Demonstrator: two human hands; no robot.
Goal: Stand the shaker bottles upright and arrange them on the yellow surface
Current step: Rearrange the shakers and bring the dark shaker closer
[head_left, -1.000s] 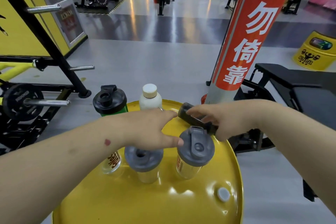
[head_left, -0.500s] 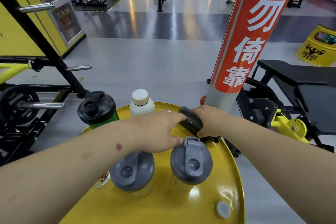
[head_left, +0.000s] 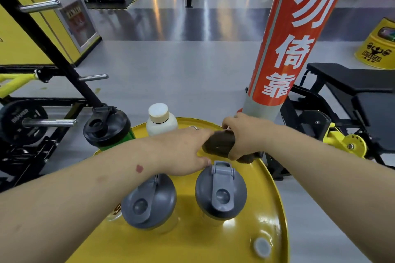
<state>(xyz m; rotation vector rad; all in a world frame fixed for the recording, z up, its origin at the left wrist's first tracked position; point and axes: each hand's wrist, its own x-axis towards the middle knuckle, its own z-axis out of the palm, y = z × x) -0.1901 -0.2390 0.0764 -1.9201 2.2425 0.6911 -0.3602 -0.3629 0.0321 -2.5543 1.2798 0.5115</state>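
Observation:
A dark shaker bottle [head_left: 218, 143] lies on its side at the far right of the round yellow drum top [head_left: 267, 209]. My right hand [head_left: 241, 134] is wrapped around it, and the fingertips of my left hand [head_left: 181, 151] touch its left end. Two clear shakers with grey lids [head_left: 149, 202] [head_left: 221, 192] stand upright in front. A green shaker with a black lid [head_left: 106, 127] and a white bottle with a cream cap [head_left: 161, 119] stand upright at the far edge.
An orange-red pillar [head_left: 292, 45] rises just behind the drum's right side. A black bench [head_left: 352, 83] is to the right, a weight rack with plates [head_left: 23, 121] to the left. A small grey plug [head_left: 261, 247] sits in the drum top near its right rim.
My head has moved closer and higher over the drum. My right hand has shifted along the dark bottle, which now lies flatter; my left hand has slid right to its end.

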